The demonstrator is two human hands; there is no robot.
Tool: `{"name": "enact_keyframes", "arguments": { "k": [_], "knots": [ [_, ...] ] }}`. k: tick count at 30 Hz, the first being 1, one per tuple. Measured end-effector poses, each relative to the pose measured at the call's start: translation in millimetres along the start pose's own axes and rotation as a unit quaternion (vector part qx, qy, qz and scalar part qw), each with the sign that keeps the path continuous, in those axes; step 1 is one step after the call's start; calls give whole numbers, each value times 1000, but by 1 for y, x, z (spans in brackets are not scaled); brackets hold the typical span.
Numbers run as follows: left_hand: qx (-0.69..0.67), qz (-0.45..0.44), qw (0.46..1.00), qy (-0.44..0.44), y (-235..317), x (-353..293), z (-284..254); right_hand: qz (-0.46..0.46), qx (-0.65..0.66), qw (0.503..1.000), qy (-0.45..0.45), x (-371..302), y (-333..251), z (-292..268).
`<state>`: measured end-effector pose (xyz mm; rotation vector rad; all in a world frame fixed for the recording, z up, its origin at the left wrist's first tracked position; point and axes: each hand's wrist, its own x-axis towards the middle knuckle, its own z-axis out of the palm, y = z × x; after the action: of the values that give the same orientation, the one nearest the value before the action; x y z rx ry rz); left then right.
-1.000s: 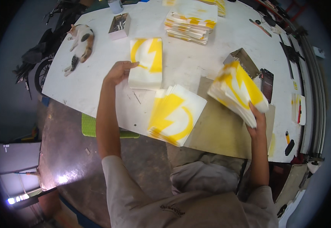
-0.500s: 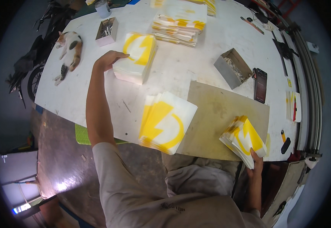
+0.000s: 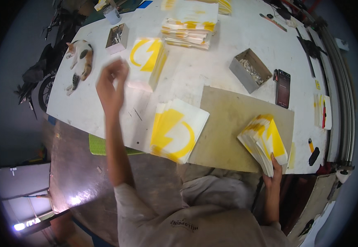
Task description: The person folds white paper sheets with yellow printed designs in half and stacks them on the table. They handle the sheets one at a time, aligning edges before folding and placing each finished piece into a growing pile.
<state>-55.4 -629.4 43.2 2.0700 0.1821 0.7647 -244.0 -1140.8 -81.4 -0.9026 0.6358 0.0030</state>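
My left hand (image 3: pixel 113 84) is raised above the white table, fingers loosely bent and somewhat blurred, with nothing visible in it. Just right of it stands a thick, neat stack (image 3: pixel 144 61) of white sheets printed with a yellow bolt and ring; whether they are paper or cloth I cannot tell. At the near right, my right hand (image 3: pixel 274 171) grips the lower edge of a fanned bundle of the same printed sheets (image 3: pixel 265 142), thumb on top. The bundle tilts over a greyish-brown board (image 3: pixel 224 131). Between my hands lies another slightly spread pile (image 3: pixel 179 131) near the table's edge.
A tall stack of similar sheets (image 3: pixel 189 31) stands at the back. One open box (image 3: pixel 251 71) holds small pale pieces, another box (image 3: pixel 117 38) small items. A phone (image 3: pixel 283 88) is at right, a black-capped yellow cutter beyond. A calico cat (image 3: pixel 81 59) lies at left.
My left hand has let go of the thick stack and drawn back from it toward me. My right hand keeps its grip on the fanned bundle, which is held slightly more upright.
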Motion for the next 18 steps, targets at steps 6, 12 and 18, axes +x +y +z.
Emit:
{"name": "enact_keyframes", "arguments": {
  "k": [6,12,18],
  "knots": [
    [-333,-130,903,-241,99,-235,72,61,157,977,-130,5,20,35],
    [-560,-242,774,-169,148,-296,159,-42,82,990,-105,-23,14,79],
    [-456,-260,832,-183,174,-279,154,-117,29,980,-158,-38,0,60]
  ]
}}
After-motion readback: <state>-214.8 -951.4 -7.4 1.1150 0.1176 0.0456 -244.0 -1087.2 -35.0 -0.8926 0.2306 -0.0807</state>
